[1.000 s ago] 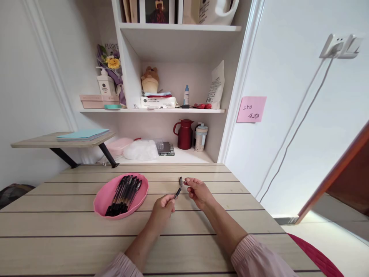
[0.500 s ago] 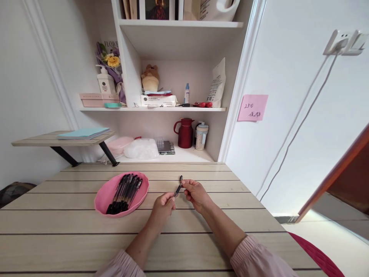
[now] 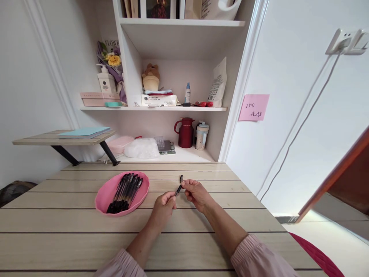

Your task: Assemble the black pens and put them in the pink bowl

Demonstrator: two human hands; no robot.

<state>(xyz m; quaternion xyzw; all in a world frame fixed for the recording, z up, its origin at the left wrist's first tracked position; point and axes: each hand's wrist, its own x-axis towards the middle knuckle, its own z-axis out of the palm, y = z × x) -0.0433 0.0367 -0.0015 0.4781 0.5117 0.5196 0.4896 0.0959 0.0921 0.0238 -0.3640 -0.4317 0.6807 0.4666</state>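
Both my hands hold one black pen (image 3: 179, 186) above the wooden table (image 3: 72, 231). My left hand (image 3: 163, 206) is closed round the pen's lower end. The fingers of my right hand (image 3: 195, 192) pinch its upper end, where the cap sits. To the left lies a pink oval tray (image 3: 103, 200) with several black pens (image 3: 124, 189) in it, a short way from my left hand.
Behind the table stand white shelves with a red jug (image 3: 184, 132), a lidded cup (image 3: 201, 135), a clear bag (image 3: 142, 148), a bottle and boxes. A small side shelf (image 3: 43, 140) carries a blue book. A pink note (image 3: 253, 107) hangs on the right wall.
My right hand has slid closer along the pen towards my left hand, and the two ends have come together. The tray has not moved.
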